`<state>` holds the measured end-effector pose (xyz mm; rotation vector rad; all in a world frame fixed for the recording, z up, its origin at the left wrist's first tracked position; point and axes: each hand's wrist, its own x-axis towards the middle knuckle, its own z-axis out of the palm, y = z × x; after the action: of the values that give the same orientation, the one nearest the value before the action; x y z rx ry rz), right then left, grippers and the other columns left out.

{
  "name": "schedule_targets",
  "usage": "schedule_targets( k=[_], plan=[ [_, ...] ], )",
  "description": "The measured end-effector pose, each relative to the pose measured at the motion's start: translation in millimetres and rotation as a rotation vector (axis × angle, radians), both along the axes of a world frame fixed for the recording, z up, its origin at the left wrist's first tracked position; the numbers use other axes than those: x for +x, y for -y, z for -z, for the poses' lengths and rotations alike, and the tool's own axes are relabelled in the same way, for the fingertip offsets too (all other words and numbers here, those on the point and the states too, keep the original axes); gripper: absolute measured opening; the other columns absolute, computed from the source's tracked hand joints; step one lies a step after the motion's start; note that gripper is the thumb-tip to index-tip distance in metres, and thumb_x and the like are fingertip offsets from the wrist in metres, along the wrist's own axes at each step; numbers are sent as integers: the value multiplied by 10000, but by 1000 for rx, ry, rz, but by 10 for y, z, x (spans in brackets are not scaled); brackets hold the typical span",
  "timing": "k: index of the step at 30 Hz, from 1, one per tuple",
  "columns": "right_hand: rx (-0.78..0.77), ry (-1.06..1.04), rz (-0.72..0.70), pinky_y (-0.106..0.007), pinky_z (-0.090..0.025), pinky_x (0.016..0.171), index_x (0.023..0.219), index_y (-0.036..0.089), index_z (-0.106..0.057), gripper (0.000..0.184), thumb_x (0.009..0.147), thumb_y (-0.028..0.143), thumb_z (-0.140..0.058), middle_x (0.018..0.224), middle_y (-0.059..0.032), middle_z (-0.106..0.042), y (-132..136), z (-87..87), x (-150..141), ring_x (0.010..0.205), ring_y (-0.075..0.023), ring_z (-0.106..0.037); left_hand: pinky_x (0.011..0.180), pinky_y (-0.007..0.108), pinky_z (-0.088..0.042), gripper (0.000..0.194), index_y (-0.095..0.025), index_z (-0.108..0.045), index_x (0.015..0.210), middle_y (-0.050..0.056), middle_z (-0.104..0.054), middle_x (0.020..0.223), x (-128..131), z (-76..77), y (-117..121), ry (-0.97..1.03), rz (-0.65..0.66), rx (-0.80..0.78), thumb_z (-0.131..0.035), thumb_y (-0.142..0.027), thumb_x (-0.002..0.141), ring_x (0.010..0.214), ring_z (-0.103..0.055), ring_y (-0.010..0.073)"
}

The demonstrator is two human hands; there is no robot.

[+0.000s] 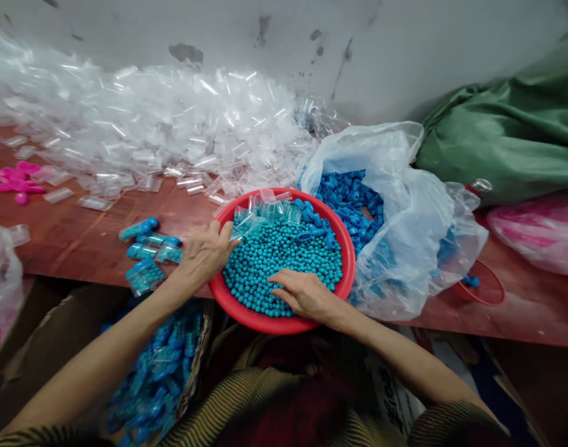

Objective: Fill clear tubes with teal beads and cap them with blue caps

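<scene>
Left hand: positioned over the left rim of the red plastic basin. Thumb and index finger are drawn nearly together at the near end of a clear plastic tube, which they hold tilted above the beads. The remaining fingers are curled.

Right hand: positioned inside the basin near the front rim, palm down. Thumb and index finger are curved and partly open, with a narrow gap between their tips. The fingertips reach the blue beads; whether a bead is held between them cannot be told.

Basin: set at the front of the red table; its near rim overlaps the line of the table's front edge in this view. Beads cover most of its interior. Loose clear tubes lie along the far rim, and blue caps lie against the far right side.

Clearances: on the right, an open plastic bag with blue parts stands just beside the basin. At the far side, a heap of clear tubes extends to the basin rim. On the left, several bead-filled tubes lie near the left forearm; a strip of tabletop shows between them and the heap. Below the table edge, a cardboard box contains blue filled pieces. Between the two hands, the bead surface lies exposed.
</scene>
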<state>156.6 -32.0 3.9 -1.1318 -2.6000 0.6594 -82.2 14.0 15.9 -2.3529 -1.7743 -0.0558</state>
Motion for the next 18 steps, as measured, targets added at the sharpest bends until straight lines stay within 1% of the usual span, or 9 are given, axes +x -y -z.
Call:
schedule_targets(
  k=[2,4,5,7,9,12,14,16,18],
  plan=[
    [88,107,116,-282,-457,782,1124,180,-567,256,930,255,-417,1043,-80,-632,-117,-90,117,945,-180,-593,660,353,-412,347,-113,-566,1019,167,-565,941,94,-17,-74,-81,22,-40,-352,-357,894,871,-548,300],
    [175,235,258,-299,-443,773,1130,166,-558,258,924,240,-421,1064,-99,-611,-312,-161,231,953,-202,-569,682,355,-421,278,-117,-574,936,162,-570,938,149,-13,-127,-119,56,-101,-393,-319,881,889,-552,298],
    [208,311,297,-312,-436,756,1096,156,-571,244,919,237,-424,1058,-111,-603,-421,-173,273,941,-218,-558,700,354,-425,246,-121,-573,919,158,-576,939,167,-8,-149,-122,69,-134,-414,-303,873,896,-557,292],
    [253,462,320,-343,-413,728,1010,130,-595,238,919,198,-386,1015,-133,-596,-618,-144,311,918,-249,-534,728,352,-429,219,-124,-562,941,153,-595,949,194,2,-194,-105,68,-196,-453,-294,856,901,-573,282],
    [290,543,294,-368,-391,736,962,115,-604,264,913,141,-346,999,-150,-585,-747,-70,294,928,-267,-512,733,342,-431,255,-125,-542,999,149,-620,964,216,8,-244,-54,52,-279,-484,-316,839,899,-594,278],
    [324,551,267,-390,-370,769,928,117,-611,273,905,114,-339,984,-152,-581,-794,16,250,941,-272,-498,728,312,-433,378,-147,-509,1097,119,-653,978,261,31,-289,85,29,-439,-536,-378,799,909,-615,266],
    [303,524,268,-381,-374,769,917,130,-614,238,911,172,-381,964,-140,-589,-758,16,263,932,-270,-503,718,299,-433,429,-167,-512,1115,93,-665,958,314,67,-274,178,-18,-527,-566,-412,767,906,-619,260],
    [268,471,280,-358,-386,770,948,138,-611,208,906,243,-437,962,-125,-602,-700,-18,310,928,-261,-515,720,305,-430,411,-171,-541,1074,85,-668,923,397,120,-226,243,-56,-590,-590,-409,743,900,-617,267],
    [242,393,290,-334,-398,795,1028,137,-596,224,895,271,-475,989,-116,-617,-641,-55,364,947,-249,-529,753,329,-422,321,-166,-571,990,98,-662,910,521,184,-174,346,-44,-648,-603,-356,734,926,-604,287]
  ],
)
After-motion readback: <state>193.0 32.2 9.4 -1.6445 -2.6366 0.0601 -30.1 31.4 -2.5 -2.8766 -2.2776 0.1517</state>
